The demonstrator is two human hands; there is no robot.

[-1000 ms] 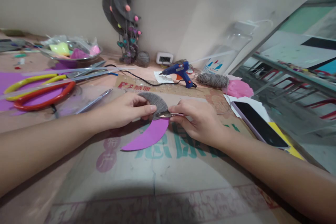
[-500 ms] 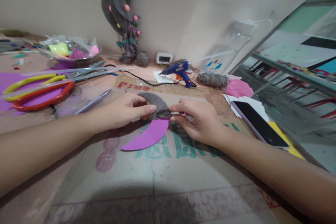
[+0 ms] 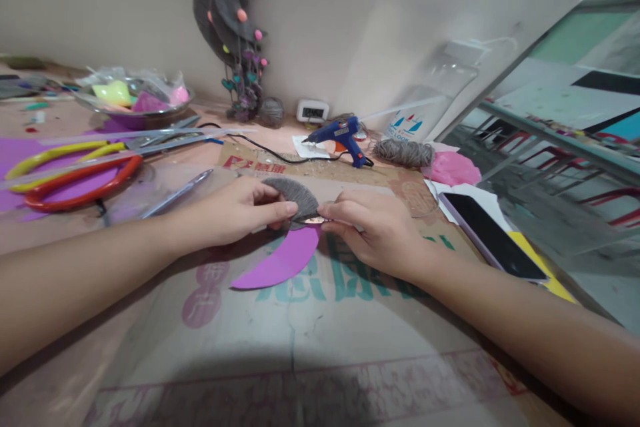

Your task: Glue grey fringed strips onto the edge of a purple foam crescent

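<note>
A purple paper crescent (image 3: 283,261) lies on the cardboard sheet (image 3: 310,340), its upper half wound in grey yarn (image 3: 295,192). My left hand (image 3: 235,210) is closed, pinching the yarn-covered part from the left. Opposite it, my right hand (image 3: 373,227) is closed on small metal snips (image 3: 311,219), whose blades touch the crescent where the grey yarn ends. Both forearms reach in from the lower corners.
A blue glue gun (image 3: 343,137) with a black cord, a skein of grey yarn (image 3: 404,152) and pink tissue (image 3: 453,168) lie behind. A phone (image 3: 495,235) sits at right. Large scissors (image 3: 80,170), a pen (image 3: 175,192) and a bowl of pompoms (image 3: 133,103) are at left. A finished grey ornament (image 3: 235,27) leans against the wall.
My right hand has shifted slightly left with the snips, closer to the crescent. My left hand has stayed in place.
</note>
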